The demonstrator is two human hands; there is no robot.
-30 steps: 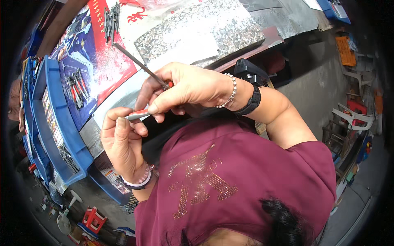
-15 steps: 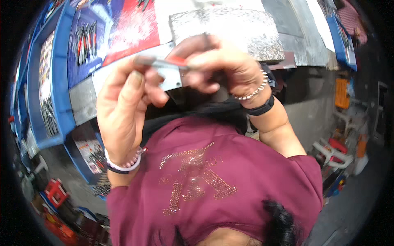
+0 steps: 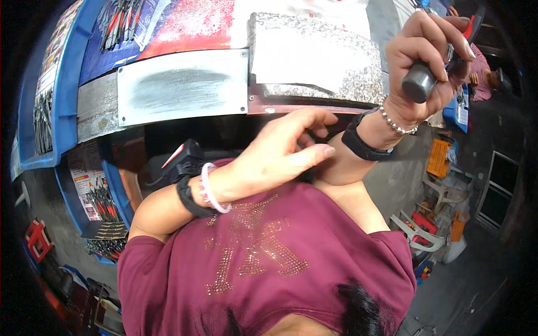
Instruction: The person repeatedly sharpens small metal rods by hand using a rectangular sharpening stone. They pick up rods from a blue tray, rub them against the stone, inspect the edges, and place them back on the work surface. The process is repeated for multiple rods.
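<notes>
My right hand (image 3: 426, 61) is raised at the upper right, its fingers wrapped round a dark grey cylinder (image 3: 419, 84) with a rounded end. Past its fingertips shows a slim red-and-black tool (image 3: 469, 28); whether it is gripped by the same fingers or joined to the cylinder, I cannot tell. Lower and nearer the middle, my left hand (image 3: 294, 143) reaches across beside my right forearm. Its thumb is stretched out, its fingers are loosely bent, and nothing shows in it.
A white metal plate (image 3: 182, 89) with a grey smear is fixed at the bench edge, left of a speckled stone block (image 3: 358, 67) covered partly by white paper (image 3: 297, 56). Slim red-and-black tools (image 3: 120, 25) lie at the upper left. Blue bins (image 3: 67, 112) stand along the left.
My hands have parted. The right has swung up and right with the dark cylinder and the red-and-black tool; the left has moved right and let go of the slim tool between them.
</notes>
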